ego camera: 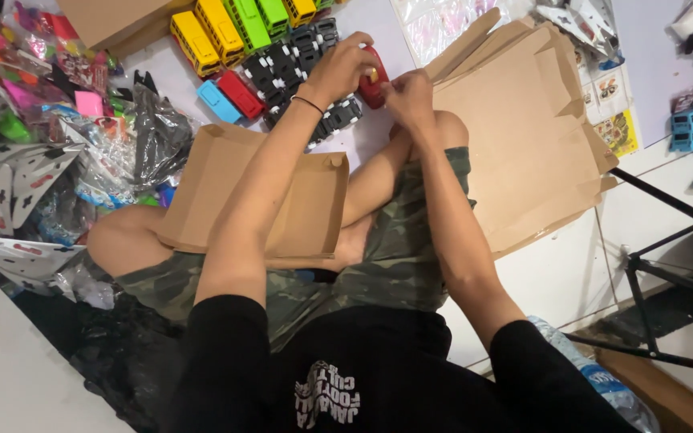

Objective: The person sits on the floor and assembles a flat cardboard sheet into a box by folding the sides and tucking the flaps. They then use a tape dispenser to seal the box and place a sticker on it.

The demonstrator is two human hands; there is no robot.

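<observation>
Left hand (345,68) and right hand (409,96) pinching a glossy red plastic toy bus body (374,84) above the knees, flat brown cardboard trays (515,136) stacked beside, folded shallow cardboard tray (282,200) on lap, boxy black plastic wheeled chassis pieces (294,60), crinkled clear plastic bags (122,152) at left.

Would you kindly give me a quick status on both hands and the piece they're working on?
Left hand and right hand both gripping red toy car body. Black wheel chassis pile beside it. Cardboard tray on lap, clear of hands.

Two yellow toy buses (206,36), two green buses (260,18), two hands (378,80).
</observation>
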